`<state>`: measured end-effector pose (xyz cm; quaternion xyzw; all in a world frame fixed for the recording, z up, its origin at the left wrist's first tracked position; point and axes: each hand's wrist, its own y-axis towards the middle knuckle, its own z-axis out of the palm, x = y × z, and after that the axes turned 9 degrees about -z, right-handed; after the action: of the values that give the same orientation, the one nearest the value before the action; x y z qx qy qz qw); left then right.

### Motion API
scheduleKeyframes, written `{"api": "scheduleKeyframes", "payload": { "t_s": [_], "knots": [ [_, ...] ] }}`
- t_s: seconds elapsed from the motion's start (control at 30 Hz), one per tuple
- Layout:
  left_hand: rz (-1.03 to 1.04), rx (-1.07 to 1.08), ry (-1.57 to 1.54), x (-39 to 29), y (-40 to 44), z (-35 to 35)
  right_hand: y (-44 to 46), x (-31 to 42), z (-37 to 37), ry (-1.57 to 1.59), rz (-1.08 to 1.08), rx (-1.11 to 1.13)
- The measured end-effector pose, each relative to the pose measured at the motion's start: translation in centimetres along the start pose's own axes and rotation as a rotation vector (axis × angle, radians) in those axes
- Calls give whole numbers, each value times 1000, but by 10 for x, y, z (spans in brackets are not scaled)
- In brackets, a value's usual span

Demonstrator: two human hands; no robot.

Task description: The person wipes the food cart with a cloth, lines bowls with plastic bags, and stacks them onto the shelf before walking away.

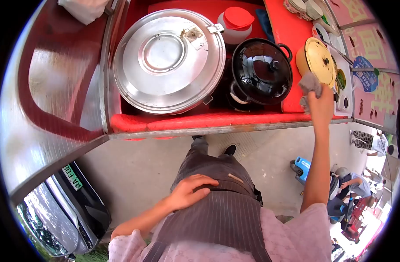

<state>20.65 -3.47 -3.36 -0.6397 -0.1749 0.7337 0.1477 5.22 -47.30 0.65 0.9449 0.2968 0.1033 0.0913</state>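
Note:
My right hand (pixel 320 102) is stretched forward over the red counter, closed on a grey cloth (pixel 310 85). The cloth is bunched up and sits at the near side of a yellow lidded pot (pixel 315 56); whether it touches the pot I cannot tell. To the left of that pot stands a black pot (pixel 262 70) with a shiny lid. My left hand (pixel 192 191) lies flat against the striped apron (pixel 222 214) at my waist, fingers stretched out and holding nothing.
A large steel lidded pot (pixel 165 83) fills the counter's left side. Behind the black pot is a white container with a red lid (pixel 238 18). Bowls (pixel 302 6) and small dishes line the right side. Below, a car (pixel 60 214) and people beside scooters (pixel 339 187) are visible.

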Motion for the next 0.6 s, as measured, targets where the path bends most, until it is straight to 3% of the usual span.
{"api": "scheduleKeyframes", "payload": {
  "t_s": [0.1, 0.2, 0.27, 0.33, 0.4, 0.53, 0.6],
  "knots": [
    [43, -7, -11, 1, 6, -18, 20, 75, -26, 350, -247, -206],
    [57, -2, 9, 1, 2, -32, 63, 142, 15, 401, -571, -149],
    [59, -16, 7, 4, -3, -38, 79, 192, 54, 485, -542, 83],
    [61, -32, 4, 6, -7, -42, 83, 219, 118, 368, -618, 206],
    [39, -45, -10, 3, -12, -49, 57, 244, 121, 379, -457, 97],
    [87, -91, -103, 12, -15, -55, 1, 251, 108, 368, -411, 100],
    [90, -83, -110, 9, -13, -58, -34, 262, 98, 355, -500, 114]
  ]
}}
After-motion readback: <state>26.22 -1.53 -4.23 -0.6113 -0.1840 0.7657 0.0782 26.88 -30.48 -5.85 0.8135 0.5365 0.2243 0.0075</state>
